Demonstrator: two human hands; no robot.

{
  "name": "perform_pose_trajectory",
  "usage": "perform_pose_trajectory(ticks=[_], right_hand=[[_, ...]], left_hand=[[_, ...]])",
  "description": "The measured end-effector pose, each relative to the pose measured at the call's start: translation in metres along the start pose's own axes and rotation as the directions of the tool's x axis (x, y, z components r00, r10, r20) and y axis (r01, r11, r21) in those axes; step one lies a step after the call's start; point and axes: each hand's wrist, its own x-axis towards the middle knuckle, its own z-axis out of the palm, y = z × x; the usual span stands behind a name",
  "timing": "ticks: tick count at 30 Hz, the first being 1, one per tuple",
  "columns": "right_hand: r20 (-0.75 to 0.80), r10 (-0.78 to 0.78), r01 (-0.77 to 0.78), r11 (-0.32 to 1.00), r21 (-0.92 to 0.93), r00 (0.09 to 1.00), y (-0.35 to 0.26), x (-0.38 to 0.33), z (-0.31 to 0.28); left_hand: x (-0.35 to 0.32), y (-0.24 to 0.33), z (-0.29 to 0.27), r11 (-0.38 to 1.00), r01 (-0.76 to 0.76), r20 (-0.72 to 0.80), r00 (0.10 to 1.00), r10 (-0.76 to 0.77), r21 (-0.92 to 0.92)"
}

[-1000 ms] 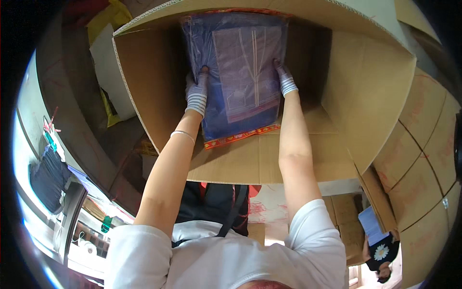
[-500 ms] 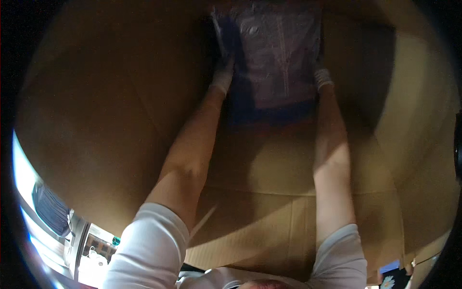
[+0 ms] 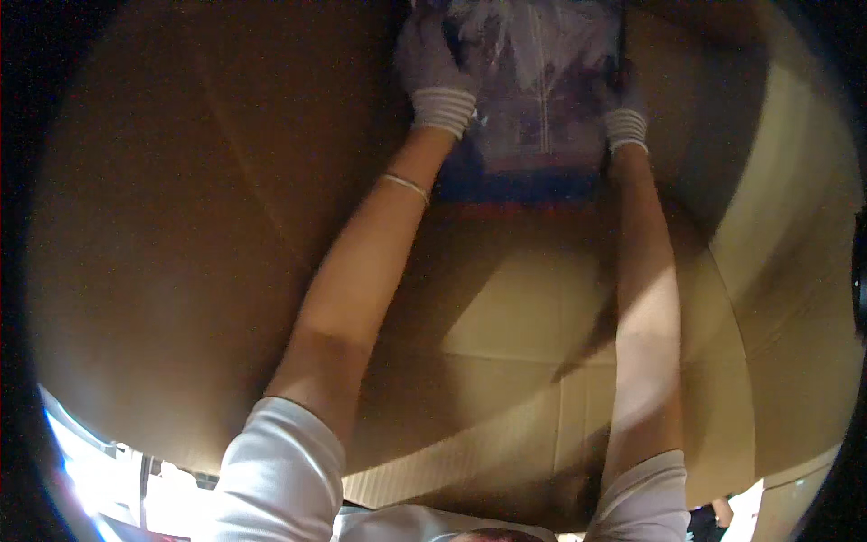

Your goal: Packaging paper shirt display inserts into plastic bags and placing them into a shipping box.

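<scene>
A flat, clear plastic-wrapped package with purplish contents and a blue lower band lies deep inside a large cardboard box. My left hand, in a pale glove with a striped cuff, is at its left edge, fingers curled over the side. At the opposite edge is my right hand, gloved the same way and mostly in shadow. Both hands are closed on the package's sides, though the right fingertips are hidden. The package's far end runs out of the picture at the top.
Tall brown cardboard walls surround both arms. The near wall carries a crease and bright patches of light. Outside the box, bright surfaces show at the lower left, and part of a person at the lower right.
The package appears slightly higher and further right. My left hand has moved up along its left edge and shows larger; my right hand has shifted a little up and right.
</scene>
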Motion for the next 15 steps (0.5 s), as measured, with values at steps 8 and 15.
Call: perform_pose_trajectory(ticks=[8, 15], right_hand=[[0.895, -0.071, 0.64, 0.724, -0.258, 0.441, -0.204, -0.252, 0.04], [0.772, 0.076, 0.46, 0.765, -0.45, 0.631, -0.105, -0.345, 0.057]], left_hand=[[0.137, 0.0, -0.077, 0.905, -0.294, 0.835, 0.54, -0.108, 0.307], [0.161, 0.029, 0.004, -0.129, -0.983, 0.966, 0.157, -0.208, 0.132]])
